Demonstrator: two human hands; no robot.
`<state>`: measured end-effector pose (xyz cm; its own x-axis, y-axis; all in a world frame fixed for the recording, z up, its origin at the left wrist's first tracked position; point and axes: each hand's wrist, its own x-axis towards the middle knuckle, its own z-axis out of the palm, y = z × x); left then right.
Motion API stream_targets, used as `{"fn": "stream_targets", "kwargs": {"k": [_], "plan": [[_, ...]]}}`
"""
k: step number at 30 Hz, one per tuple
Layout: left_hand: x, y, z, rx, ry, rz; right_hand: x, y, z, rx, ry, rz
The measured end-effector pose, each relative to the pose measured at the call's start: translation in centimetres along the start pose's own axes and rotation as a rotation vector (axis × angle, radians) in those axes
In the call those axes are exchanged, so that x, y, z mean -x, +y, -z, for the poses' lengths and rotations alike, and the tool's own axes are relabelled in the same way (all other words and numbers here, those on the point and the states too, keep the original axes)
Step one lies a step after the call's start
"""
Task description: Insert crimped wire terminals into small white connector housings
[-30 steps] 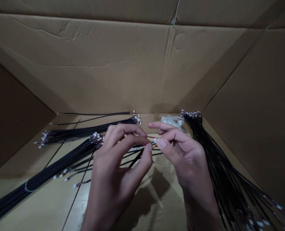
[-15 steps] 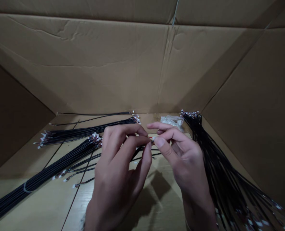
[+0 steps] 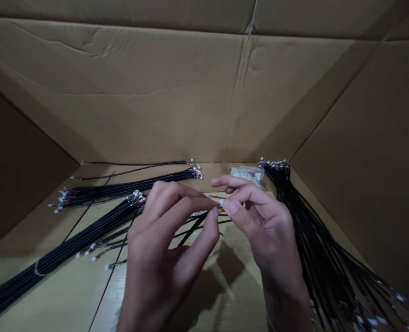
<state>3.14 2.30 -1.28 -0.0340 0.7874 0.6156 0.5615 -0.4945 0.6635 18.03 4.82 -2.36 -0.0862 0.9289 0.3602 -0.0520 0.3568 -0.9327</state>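
Above the middle of the table, my left hand pinches a black cable close to its end, where thin coloured wires come out. Facing it, my right hand is closed with thumb and index finger on a small white connector at the tips of those wires. The fingertips of both hands are only a short gap apart. Part of the connector is hidden by the right thumb, and most of the cable by the left hand. Behind the hands, several loose cables with white connectors lie on the table.
A tied bundle of black cables lies at the left, with another bundle behind it. A large spread of cables covers the right side. A clear bag of small white parts sits at the back. Cardboard walls enclose the table.
My left hand has shifted slightly left and its fingers have straightened, so more of the black cable and coloured wires shows. My right hand has stayed nearly in place.
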Motion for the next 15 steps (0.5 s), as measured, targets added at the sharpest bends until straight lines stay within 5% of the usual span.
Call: {"fn": "stream_targets", "kwargs": {"k": [3, 10, 15], "plan": [[0.36, 0.51, 0.11, -0.065, -0.014, 0.008, 0.18, -0.36, 0.03, 0.095, 0.026, 0.067], [-0.23, 0.46, -0.18, -0.275, 0.009, -0.216, 0.48, -0.58, -0.33, 0.277, 0.05, 0.184], [-0.2, 0.22, -0.22, -0.237, 0.026, -0.141, -0.11, -0.01, -0.25, 0.103, 0.036, 0.083]]}}
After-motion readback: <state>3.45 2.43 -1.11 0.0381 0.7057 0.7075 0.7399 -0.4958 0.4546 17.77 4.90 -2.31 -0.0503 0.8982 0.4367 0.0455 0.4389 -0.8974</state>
